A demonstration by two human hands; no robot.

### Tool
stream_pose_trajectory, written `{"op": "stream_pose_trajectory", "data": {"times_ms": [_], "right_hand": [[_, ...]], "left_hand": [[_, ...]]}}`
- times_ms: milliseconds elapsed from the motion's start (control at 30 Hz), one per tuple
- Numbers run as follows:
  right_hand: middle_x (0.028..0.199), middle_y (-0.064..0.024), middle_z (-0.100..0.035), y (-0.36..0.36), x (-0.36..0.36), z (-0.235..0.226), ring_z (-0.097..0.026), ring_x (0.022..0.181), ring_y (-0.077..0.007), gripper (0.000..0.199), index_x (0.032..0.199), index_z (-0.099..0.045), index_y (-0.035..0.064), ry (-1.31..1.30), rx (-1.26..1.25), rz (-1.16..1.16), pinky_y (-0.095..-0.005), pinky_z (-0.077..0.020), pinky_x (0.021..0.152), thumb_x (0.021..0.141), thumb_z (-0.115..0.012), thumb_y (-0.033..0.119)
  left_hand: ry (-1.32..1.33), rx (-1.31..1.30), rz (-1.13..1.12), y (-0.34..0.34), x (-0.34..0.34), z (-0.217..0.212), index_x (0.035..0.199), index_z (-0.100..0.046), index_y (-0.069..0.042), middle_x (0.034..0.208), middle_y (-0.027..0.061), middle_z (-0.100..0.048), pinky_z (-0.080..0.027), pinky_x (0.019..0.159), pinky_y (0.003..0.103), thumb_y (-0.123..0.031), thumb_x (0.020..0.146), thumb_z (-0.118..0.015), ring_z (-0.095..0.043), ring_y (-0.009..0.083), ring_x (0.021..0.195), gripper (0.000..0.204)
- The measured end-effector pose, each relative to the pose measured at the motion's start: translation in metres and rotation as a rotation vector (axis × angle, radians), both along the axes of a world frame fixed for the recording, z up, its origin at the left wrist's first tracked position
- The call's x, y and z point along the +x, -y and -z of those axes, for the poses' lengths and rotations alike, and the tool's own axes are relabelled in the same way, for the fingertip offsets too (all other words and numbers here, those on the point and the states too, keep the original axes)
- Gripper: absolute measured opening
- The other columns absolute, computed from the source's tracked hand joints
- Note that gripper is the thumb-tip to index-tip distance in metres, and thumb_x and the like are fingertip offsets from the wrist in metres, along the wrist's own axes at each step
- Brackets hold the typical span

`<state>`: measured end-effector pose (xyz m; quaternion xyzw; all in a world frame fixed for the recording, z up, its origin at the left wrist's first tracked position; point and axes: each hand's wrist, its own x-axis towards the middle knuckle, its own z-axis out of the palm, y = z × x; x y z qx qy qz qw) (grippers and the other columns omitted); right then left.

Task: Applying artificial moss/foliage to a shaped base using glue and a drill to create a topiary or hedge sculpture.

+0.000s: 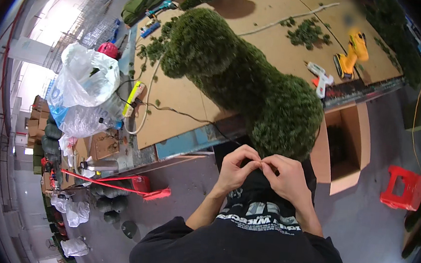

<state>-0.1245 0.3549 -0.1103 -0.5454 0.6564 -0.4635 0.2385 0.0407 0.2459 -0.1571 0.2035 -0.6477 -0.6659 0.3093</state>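
Below the green topiary figure (235, 78) lying on the bench (278, 42), both hands — left hand (236, 170), right hand (286, 177) — meet fingertip to fingertip, pinching something too small to tell.

Even indoor light, brightest from blown-out windows (55, 22) at left. Heavy fisheye: table (258, 40) edges bow, black vignette at the corners. Yellow drill (351, 53) smeared soft near the rim. Centre sharp, soft shadows under the green shape (240, 79).
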Motion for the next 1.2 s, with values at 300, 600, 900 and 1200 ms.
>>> {"op": "stream_pose_trajectory", "data": {"times_ms": [300, 600, 900, 1200], "right_hand": [[0.083, -0.0121, -0.072, -0.059, 0.01, -0.003, -0.07, 0.069, -0.0244, 0.012, 0.096, -0.072, 0.0007, -0.023, 0.071, -0.167, -0.0336, -0.055, 0.064, 0.091, -0.073, 0.012], [0.083, -0.0119, -0.071, -0.098, 0.015, 0.002, -0.07, 0.073, -0.0201, 0.012, 0.098, -0.071, -0.0014, 0.093, 0.095, -0.058, -0.03, -0.0527, 0.065, 0.093, -0.072, 0.01], [0.081, -0.009, -0.073, -0.082, 0.013, 0.001, -0.069, 0.073, -0.0143, 0.01, 0.096, -0.071, -0.0013, 0.279, 0.085, -0.214, -0.029, -0.0526, 0.066, 0.092, -0.071, 0.008], [0.077, -0.0059, -0.072, -0.025, 0.016, 0.011, -0.067, 0.069, -0.0101, 0.013, 0.092, -0.07, -0.0032, 0.64, 0.25, -0.471, -0.0251, -0.0537, 0.066, 0.095, -0.07, 0.01]], "left_hand": [[0.148, -0.312, 0.147, -0.04, 0.024, -0.021, 0.09, -0.062, 0.0, 0.093, 0.0088, -0.062, -0.048, 0.078, 0.03, -0.009, 0.095, -0.071, -0.06, 0.0184, 0.087, 0.014], [0.194, -0.31, 0.267, -0.066, 0.01, -0.022, 0.093, -0.055, 0.0, 0.089, 0.0115, -0.059, -0.048, 0.075, 0.033, -0.008, 0.099, -0.065, -0.057, 0.0222, 0.08, 0.014], [0.24, -0.695, 0.302, -0.057, 0.019, -0.047, 0.095, -0.055, -0.002, 0.088, 0.0143, -0.058, -0.046, 0.072, 0.039, -0.002, 0.094, -0.062, -0.056, 0.033, 0.079, 0.007], [0.192, -0.375, 0.169, -0.035, 0.048, -0.026, 0.088, -0.056, -0.002, 0.081, 0.0129, -0.055, -0.044, 0.068, 0.039, 0.0, 0.091, -0.061, -0.054, 0.0309, 0.074, 0.007]]}}
